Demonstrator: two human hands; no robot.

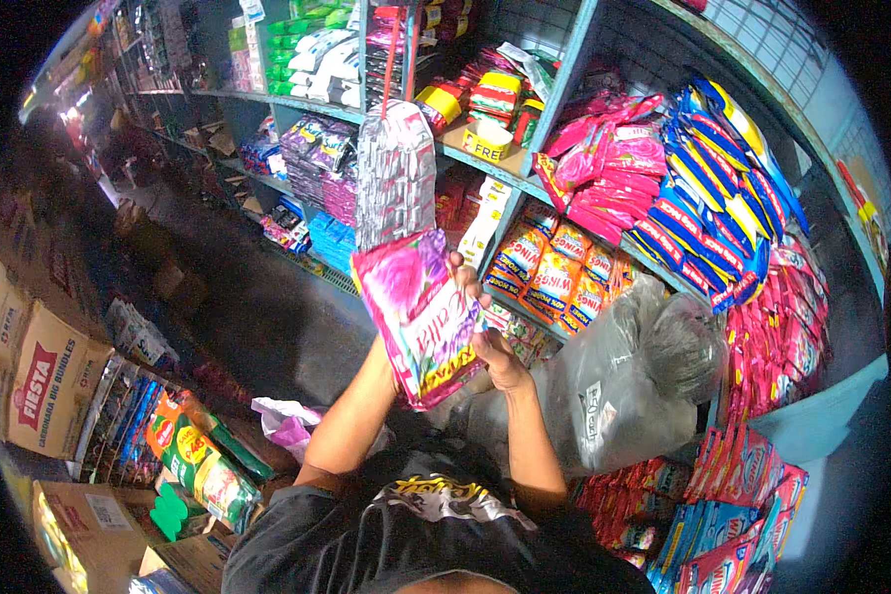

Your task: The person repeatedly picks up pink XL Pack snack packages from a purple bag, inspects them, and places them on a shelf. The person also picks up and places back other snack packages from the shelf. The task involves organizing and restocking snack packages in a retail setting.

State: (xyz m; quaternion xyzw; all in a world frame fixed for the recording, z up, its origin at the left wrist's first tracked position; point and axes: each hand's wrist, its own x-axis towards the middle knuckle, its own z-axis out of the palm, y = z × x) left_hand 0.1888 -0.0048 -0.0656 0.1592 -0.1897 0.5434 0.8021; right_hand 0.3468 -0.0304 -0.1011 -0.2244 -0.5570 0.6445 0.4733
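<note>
A pink and purple Calla detergent packet [416,319] is held up in front of my chest. My right hand [501,360] grips its right edge. Fingers curl over the packet's upper right side near my right hand; whose hand they belong to is hard to tell, but they look like my left hand's [468,278], whose forearm passes behind the packet. Beyond the packet hangs a bundle of silvery sachets [396,174]. Orange Wings packets [557,278] stand on the shelf to the right.
Blue-framed shelves [520,160] hold pink packets [612,167] and blue-yellow packets [720,193]. A large grey plastic bag [624,379] bulges beside my right arm. Cardboard boxes [52,379] and green-orange packs [200,453] lie at left; more Wings packets [720,534] are at lower right.
</note>
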